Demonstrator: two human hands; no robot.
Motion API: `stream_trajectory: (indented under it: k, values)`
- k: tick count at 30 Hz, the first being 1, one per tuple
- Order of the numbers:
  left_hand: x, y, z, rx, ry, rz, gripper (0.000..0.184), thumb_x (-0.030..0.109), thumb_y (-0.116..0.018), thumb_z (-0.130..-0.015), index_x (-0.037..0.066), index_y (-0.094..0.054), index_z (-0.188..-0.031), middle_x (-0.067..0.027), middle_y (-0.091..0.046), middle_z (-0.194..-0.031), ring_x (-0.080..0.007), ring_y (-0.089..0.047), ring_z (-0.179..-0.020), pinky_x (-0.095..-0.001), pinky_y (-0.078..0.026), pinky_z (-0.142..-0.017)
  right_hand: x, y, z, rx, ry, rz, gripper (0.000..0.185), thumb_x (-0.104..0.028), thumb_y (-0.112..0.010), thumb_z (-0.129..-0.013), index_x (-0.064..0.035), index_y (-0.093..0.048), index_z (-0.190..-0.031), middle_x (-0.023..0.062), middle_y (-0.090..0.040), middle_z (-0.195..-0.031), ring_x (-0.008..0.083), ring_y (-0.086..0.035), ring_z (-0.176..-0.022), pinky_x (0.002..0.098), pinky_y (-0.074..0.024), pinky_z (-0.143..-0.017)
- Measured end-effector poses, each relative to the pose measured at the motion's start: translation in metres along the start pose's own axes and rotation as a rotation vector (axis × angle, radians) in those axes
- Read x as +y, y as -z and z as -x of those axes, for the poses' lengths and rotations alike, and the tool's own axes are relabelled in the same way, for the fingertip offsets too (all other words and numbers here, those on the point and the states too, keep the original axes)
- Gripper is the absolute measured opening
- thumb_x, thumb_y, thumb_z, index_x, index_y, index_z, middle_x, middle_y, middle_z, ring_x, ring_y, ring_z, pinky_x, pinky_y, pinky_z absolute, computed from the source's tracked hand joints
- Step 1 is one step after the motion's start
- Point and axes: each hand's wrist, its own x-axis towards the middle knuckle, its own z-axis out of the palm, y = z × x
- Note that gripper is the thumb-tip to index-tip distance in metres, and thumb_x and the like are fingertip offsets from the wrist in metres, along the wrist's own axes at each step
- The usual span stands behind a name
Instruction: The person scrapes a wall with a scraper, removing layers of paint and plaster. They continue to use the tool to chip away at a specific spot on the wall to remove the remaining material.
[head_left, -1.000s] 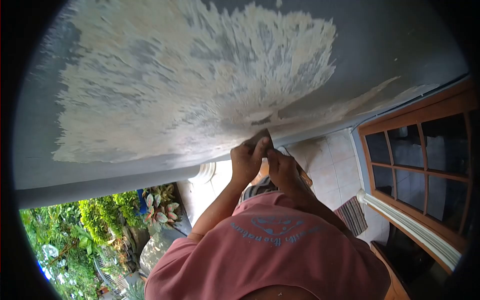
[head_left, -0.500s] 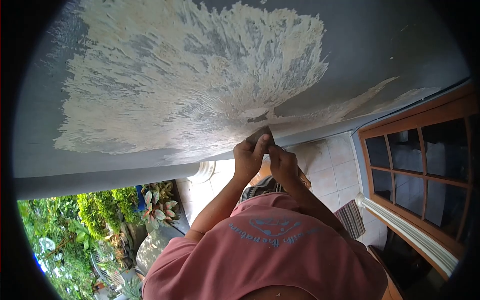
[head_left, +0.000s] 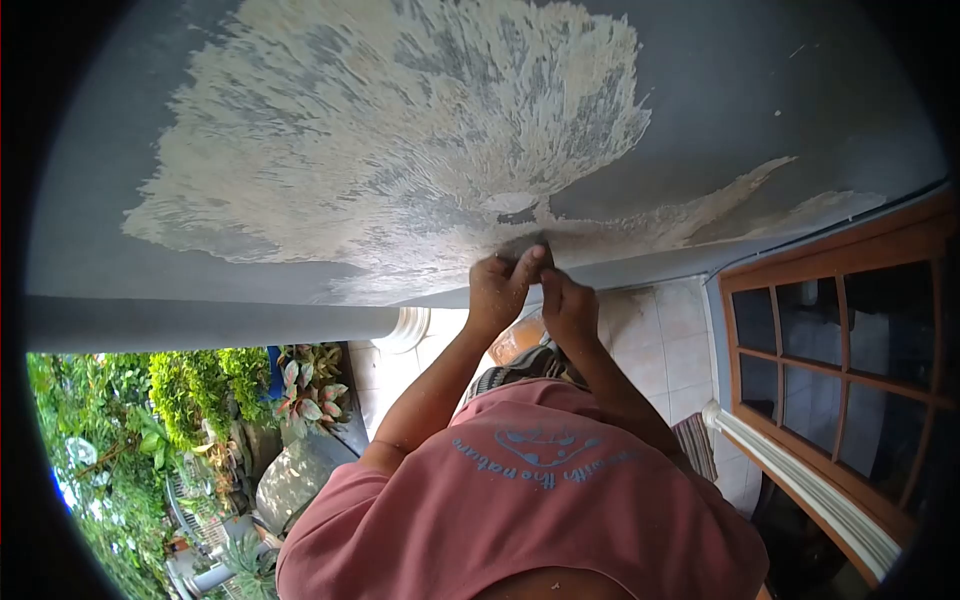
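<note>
Left grip [head_left: 500,292], patchy wall [head_left: 420,140], tiled floor [head_left: 640,335]

Wall [head_left: 470,150] blocks ahead; room right, toward window [head_left: 835,350].

Left hand [head_left: 498,295] and right hand [head_left: 572,312] bare. Well behind both: dusty-pink T-shirt [head_left: 500,530], loose short sleeves [head_left: 330,495], curved neckline. On chest, behind hands: light-blue print [head_left: 545,475], outline drawing with curved lettering, "with the nature" legible. Between hands and shirt: striped dark-and-grey lower garment [head_left: 522,368].
</note>
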Motion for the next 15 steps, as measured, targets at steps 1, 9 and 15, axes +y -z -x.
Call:
stream_trajectory:
  k: [1, 9, 15]
  values:
    - [-0.002, -0.001, 0.002, -0.010, 0.011, -0.100, 0.045, 0.032, -0.065, -0.089, -0.005, -0.067, -0.065, -0.0112, -0.064, -0.056, -0.0081, -0.059, -0.056, -0.0255, -0.044, -0.049, 0.002, 0.000, 0.002, 0.015, 0.013, 0.013, 0.028, -0.028, -0.052, -0.094, -0.0085, -0.065, -0.080, 0.0160, -0.059, -0.060, 0.0391, -0.059, -0.057, 0.0454, -0.0444, -0.049]
    - [-0.013, -0.011, 0.009, 0.022, 0.021, 0.245, 0.045, 0.036, -0.066, -0.088, -0.005, -0.066, -0.069, -0.0064, -0.063, -0.057, -0.0077, -0.056, -0.055, -0.0231, -0.044, -0.050, 0.006, 0.002, 0.005, -0.078, -0.059, 0.033, 0.030, -0.030, -0.050, -0.095, -0.0074, -0.064, -0.080, 0.0191, -0.059, -0.062, 0.0409, -0.060, -0.062, 0.0468, -0.0451, -0.051]
    - [0.009, -0.002, 0.012, 0.058, -0.007, 0.168, 0.048, 0.037, -0.065, -0.089, -0.007, -0.066, -0.067, -0.0089, -0.063, -0.056, -0.0073, -0.057, -0.056, -0.0246, -0.046, -0.050, -0.016, 0.015, -0.002, -0.080, -0.037, -0.017, 0.027, -0.027, -0.051, -0.095, -0.0075, -0.063, -0.081, 0.0186, -0.060, -0.062, 0.0408, -0.060, -0.062, 0.0463, -0.0447, -0.050]
